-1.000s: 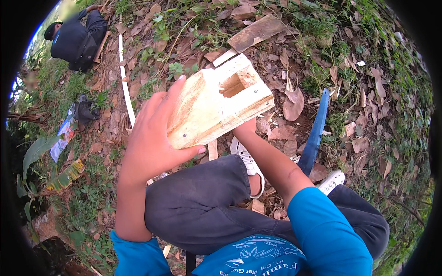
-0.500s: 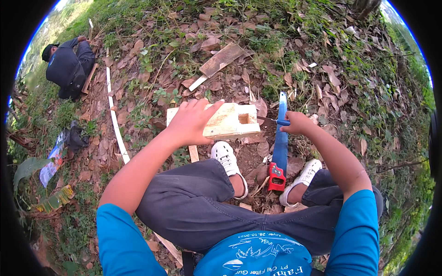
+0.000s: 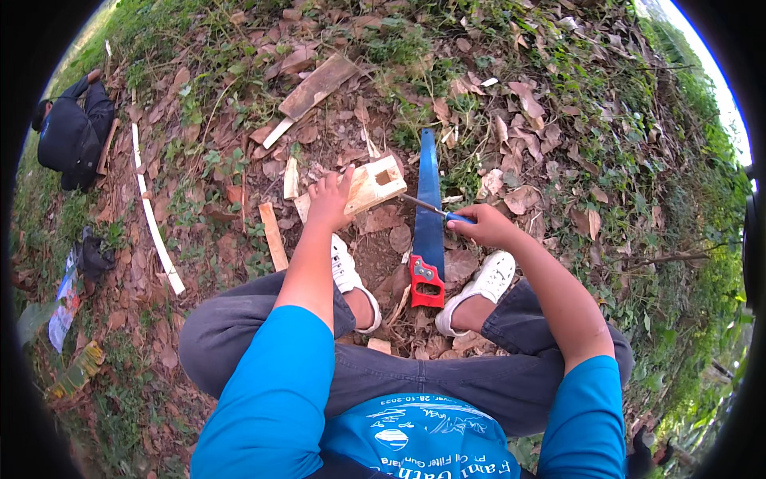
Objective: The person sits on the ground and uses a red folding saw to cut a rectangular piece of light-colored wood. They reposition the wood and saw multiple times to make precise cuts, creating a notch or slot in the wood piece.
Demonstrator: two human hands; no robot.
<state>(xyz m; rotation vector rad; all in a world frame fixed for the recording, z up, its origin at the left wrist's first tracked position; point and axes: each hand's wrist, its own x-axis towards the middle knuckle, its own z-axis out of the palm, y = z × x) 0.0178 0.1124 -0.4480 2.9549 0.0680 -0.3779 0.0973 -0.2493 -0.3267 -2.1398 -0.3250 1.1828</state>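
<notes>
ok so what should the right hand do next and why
Perhaps bring the blue-handled tool to the square hole in the wooden block: the right hand holds it with its tip near the block's holed end, while the left hand holds the block.

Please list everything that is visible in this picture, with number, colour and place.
Wooden block with square hole: 1, pale, centre
Metal-shafted hand tool: 1, blue handle, right of block
Handsaw: 1, blue blade, red handle, on ground
Board: 1, brown, beyond block
Small wood pieces: several, pale, around block
Long strip: 1, whitish, left
Printed sheet: 1, multicoloured, far left
Bundle: 1, black, beside sheet
Fallen leaves: many, brown, on ground
Plants: many, green, among leaves
Other person: 1, dark clothes, upper left
Shoes: 2, white, below centre
Trousers: 1, dark grey, lower centre
T-shirt: 1, blue, bottom centre
Left hand: 1, bare, gripping block
Right hand: 1, bare, holding tool
</notes>
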